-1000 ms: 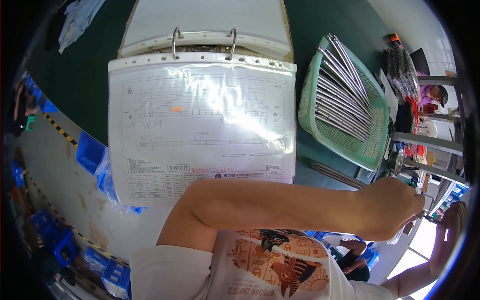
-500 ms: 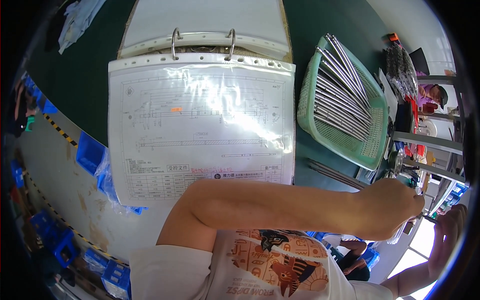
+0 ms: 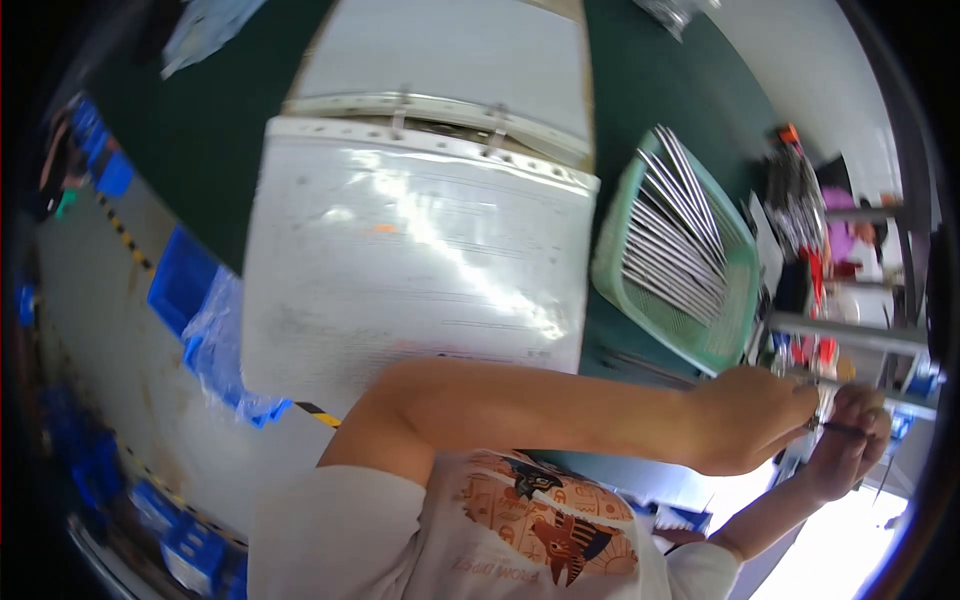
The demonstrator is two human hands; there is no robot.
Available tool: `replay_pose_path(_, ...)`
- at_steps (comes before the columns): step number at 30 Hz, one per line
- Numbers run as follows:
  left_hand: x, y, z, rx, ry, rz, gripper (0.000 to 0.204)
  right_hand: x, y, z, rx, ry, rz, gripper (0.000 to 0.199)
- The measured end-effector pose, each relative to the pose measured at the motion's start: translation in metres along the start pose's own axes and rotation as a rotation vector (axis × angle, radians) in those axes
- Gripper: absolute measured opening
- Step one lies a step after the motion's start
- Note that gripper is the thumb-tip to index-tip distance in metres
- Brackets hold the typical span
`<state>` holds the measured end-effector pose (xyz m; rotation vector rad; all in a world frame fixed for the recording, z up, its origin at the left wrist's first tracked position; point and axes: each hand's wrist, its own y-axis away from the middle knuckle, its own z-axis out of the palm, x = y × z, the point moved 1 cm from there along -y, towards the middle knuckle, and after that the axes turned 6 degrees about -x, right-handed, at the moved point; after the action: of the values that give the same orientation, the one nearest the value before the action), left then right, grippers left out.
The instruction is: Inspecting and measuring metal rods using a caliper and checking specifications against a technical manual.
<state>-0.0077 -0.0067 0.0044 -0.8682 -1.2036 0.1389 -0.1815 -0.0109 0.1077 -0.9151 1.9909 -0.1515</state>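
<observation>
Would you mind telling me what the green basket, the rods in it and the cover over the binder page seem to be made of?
The green basket looks like moulded plastic, matte, with a lattice wall. The rods appear to be metal: thin, straight, silvery-grey with pale glints. The cover over the binder page seems a clear plastic sleeve, since glossy glare streaks cross it and punched holes line its top edge.

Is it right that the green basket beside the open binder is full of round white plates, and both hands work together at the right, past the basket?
Not quite. The head view shows the green basket holding long thin metal rods, not plates. The rest stands: it sits beside the open binder, and the left hand and right hand meet at the right.
</observation>
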Motion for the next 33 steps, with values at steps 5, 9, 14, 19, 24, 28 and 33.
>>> replay_pose_path(5,-0.007,-0.002,0.010,0.046,-0.071,0.103,0.018,0.023,0.013,0.008,0.137,-0.070,-0.126,0.029)
replay_pose_path(9,-0.006,0.001,0.005,0.068,-0.087,0.110,0.016,0.050,0.010,-0.005,0.241,-0.068,-0.172,0.031)
replay_pose_path(14,-0.011,-0.002,0.007,0.056,-0.110,0.110,0.017,0.041,0.007,0.010,0.370,0.056,-0.167,0.025)
replay_pose_path(19,-0.009,-0.002,0.003,0.061,-0.101,0.103,0.017,0.032,0.007,-0.002,0.308,0.448,-0.190,0.020)
replay_pose_path(24,-0.013,-0.004,0.006,0.032,-0.094,0.094,0.017,0.018,-0.001,-0.011,0.146,0.523,-0.122,0.017)
replay_pose_path(28,-0.011,-0.004,0.003,0.043,-0.087,0.050,0.017,0.010,-0.010,-0.002,0.035,0.443,-0.068,0.016)
replay_pose_path(33,-0.011,0.000,0.001,0.063,-0.079,0.061,0.018,0.001,-0.016,-0.001,-0.105,0.417,-0.055,0.016)
